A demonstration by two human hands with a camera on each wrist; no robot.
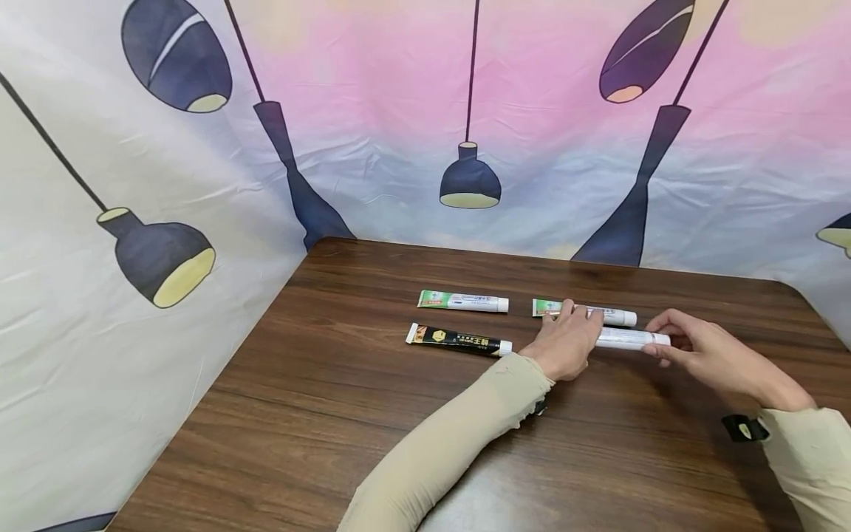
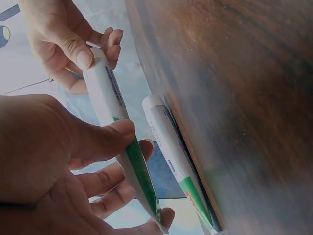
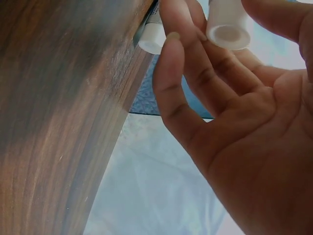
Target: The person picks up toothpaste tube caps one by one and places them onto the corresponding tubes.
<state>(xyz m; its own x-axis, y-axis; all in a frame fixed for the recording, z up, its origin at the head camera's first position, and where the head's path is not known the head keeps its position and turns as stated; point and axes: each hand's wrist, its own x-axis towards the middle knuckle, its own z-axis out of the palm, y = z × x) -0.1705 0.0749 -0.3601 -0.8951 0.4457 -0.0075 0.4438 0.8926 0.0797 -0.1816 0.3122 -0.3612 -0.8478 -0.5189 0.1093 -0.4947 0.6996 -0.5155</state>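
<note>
Both hands are on one white and green toothpaste tube [image 1: 628,339], held a little above the table. My left hand [image 1: 566,341] pinches its green lower body between thumb and fingers, plain in the left wrist view. At the white cap end my right hand [image 1: 721,356] holds it with thumb and fingers; the cap [image 3: 230,32] shows between them in the right wrist view. Just behind, a second white and green tube [image 1: 620,317] lies on the table, partly hidden by the left hand. In the left wrist view that tube [image 2: 168,142] lies beside the held one.
To the left lie another white and green tube [image 1: 465,301] and, nearer, a black toothpaste tube [image 1: 459,340] with a white cap, close to the left wrist. The brown wooden table [image 1: 319,414] ends at a curtain [image 1: 392,170] printed with lamps.
</note>
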